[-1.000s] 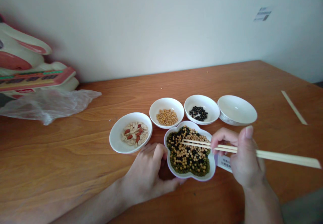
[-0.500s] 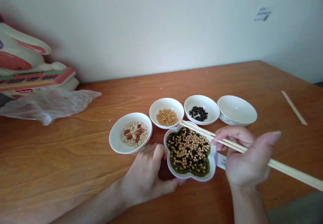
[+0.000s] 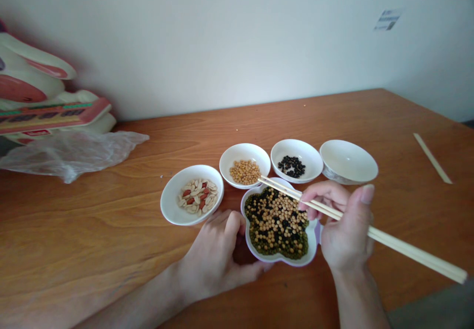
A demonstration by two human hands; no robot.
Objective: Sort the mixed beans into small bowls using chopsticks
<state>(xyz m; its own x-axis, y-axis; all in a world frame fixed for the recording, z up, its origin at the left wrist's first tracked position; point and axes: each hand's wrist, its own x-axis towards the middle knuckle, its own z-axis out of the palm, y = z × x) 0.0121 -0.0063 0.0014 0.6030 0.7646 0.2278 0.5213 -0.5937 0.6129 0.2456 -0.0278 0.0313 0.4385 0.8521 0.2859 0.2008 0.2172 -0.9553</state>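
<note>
My left hand (image 3: 218, 255) is curled around the left side of a flower-shaped dish (image 3: 312, 250), its thumb at the near rim. Green beans line this white and lilac dish, topped with yellow soybeans and black beans. My right hand (image 3: 346, 227) grips a pair of wooden chopsticks (image 3: 414, 251), thumb raised. Their tips lie over the near rim of a white bowl (image 3: 262, 157) of soybeans; I cannot make out a bean between them. Left of it stands a bowl (image 3: 169, 200) of peanuts, some red-skinned. To its right is a bowl (image 3: 312, 157) of black beans.
Another white bowl (image 3: 350, 163) stands at the right end of the row. A chopstick-like wooden piece (image 3: 432, 158) lies farther right on the brown table (image 3: 122, 220). At left are a crumpled plastic bag (image 3: 85, 153) and an animal-shaped toy keyboard (image 3: 55, 114). A wall rises behind.
My right hand has moved left with the chopsticks, bringing their tips from beside the soybean bowl onto its near rim. My left hand and the dish have stayed in place.
</note>
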